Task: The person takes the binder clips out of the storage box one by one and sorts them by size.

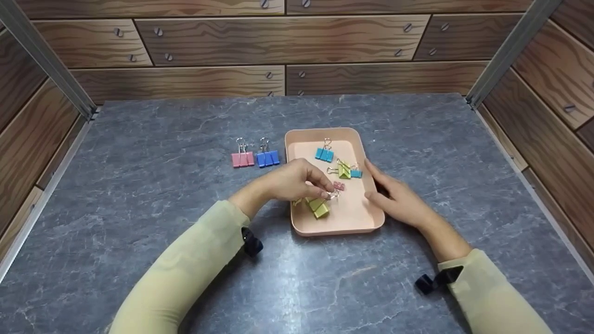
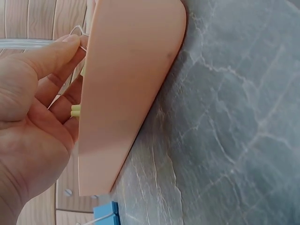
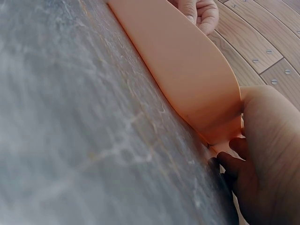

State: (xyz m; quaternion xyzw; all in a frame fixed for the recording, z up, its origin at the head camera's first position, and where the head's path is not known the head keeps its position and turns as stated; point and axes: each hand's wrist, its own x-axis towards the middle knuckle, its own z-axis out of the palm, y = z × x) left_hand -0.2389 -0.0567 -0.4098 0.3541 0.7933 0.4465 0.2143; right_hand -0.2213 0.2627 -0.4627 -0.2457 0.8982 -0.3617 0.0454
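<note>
My left hand (image 1: 297, 180) reaches over a peach tray (image 1: 352, 222) and pinches the wire handle (image 2: 78, 31) of a binder clip between thumb and fingertips. A small pink binder clip (image 1: 339, 186) is right at those fingertips. Beneath the hand sit yellow-green binder clips (image 1: 320, 211), partly hidden by it. My right hand (image 1: 403, 197) grips the tray's right side, its thumb at the rim; in the right wrist view its fingers curl around the tray's wall. Farther up inside the tray lie a blue binder clip (image 1: 324, 154), another yellow-green clip (image 1: 344, 170) and a small blue clip (image 1: 356, 173).
Left of the tray, a pink binder clip (image 1: 242, 159) and a dark blue binder clip (image 1: 267, 158) stand side by side on the grey marbled table (image 1: 185, 139). Wood-patterned walls (image 1: 278, 39) enclose the table at the back and sides.
</note>
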